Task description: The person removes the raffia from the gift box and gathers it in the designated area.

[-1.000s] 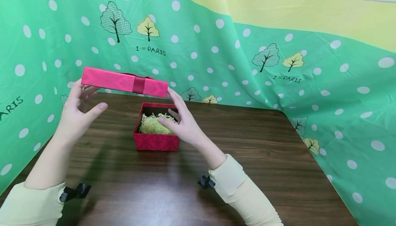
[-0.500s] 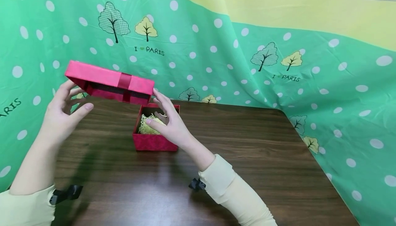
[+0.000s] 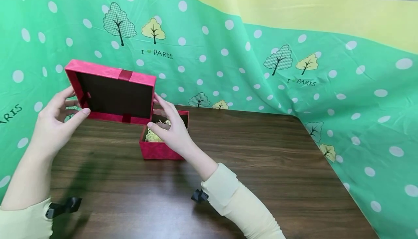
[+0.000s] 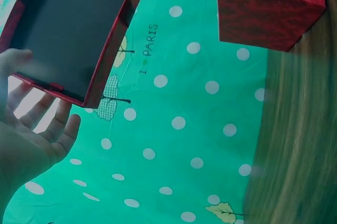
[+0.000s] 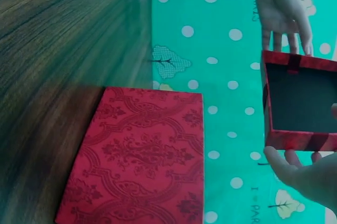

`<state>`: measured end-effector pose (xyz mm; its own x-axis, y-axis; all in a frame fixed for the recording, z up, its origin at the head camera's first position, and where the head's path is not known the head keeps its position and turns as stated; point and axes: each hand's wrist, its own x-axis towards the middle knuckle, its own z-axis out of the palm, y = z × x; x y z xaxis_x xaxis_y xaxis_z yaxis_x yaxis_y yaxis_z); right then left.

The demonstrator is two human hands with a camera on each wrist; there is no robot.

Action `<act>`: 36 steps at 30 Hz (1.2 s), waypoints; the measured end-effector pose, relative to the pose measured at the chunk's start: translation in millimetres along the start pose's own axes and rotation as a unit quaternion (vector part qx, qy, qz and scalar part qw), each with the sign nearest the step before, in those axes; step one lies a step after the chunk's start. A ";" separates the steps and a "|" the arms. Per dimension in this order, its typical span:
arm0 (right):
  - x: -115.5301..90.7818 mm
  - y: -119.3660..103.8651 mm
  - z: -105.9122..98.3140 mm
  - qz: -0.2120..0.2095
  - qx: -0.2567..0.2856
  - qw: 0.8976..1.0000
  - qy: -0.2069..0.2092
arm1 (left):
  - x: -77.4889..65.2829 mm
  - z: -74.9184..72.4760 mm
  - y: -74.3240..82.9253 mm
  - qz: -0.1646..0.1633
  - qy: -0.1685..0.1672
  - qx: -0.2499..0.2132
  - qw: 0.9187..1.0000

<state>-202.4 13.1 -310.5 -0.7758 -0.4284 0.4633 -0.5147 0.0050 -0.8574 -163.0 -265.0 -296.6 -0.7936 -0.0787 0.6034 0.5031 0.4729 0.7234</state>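
A pinkish-red gift box lid (image 3: 112, 95) with a dark red ribbon band is held up in the air, its black inside turned towards me. My left hand (image 3: 53, 124) holds its left end, with the thumb at the lower left corner and the fingers behind. At the right end, my right hand (image 3: 174, 132) holds the lid between the fingers and thumb. Below and partly behind the right hand stands the red patterned box (image 3: 161, 151), uncovered. Pale yellow shredded paper (image 3: 153, 136) shows inside it. In the right wrist view, the box (image 5: 142, 155) fills the lower middle.
The box stands on a dark wood-grain table (image 3: 261, 166). A green curtain (image 3: 215, 64) with white dots and printed trees hangs behind the table and along its sides. Black straps (image 3: 200, 196) are fastened at both sleeves.
Both hands have carried the lid to the left. It has tilted from nearly flat until its black inside faces me. The box has stayed in place.
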 end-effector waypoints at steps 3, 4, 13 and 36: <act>0.9 3.7 2.7 0.017 -0.005 1.000 0.015 | -1.2 -3.1 -3.2 -0.003 0.000 0.020 1.000; 1.0 4.8 3.2 0.022 -0.004 1.000 0.018 | -1.5 -4.0 -4.6 -0.003 -0.002 0.027 1.000; -1.0 9.7 6.0 0.054 -0.012 0.998 0.027 | -5.9 -9.9 -16.1 -0.030 -0.029 0.072 0.997; -10.6 24.9 41.0 0.111 0.064 0.991 0.036 | -7.5 -47.0 -29.0 -0.108 -0.168 0.096 0.975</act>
<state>-191.9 -19.3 -346.0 -0.8912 -0.3639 0.2707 -0.2816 -0.0239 -0.9592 -155.5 -319.4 -306.3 -0.9573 0.0826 0.2772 0.2649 0.6348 0.7258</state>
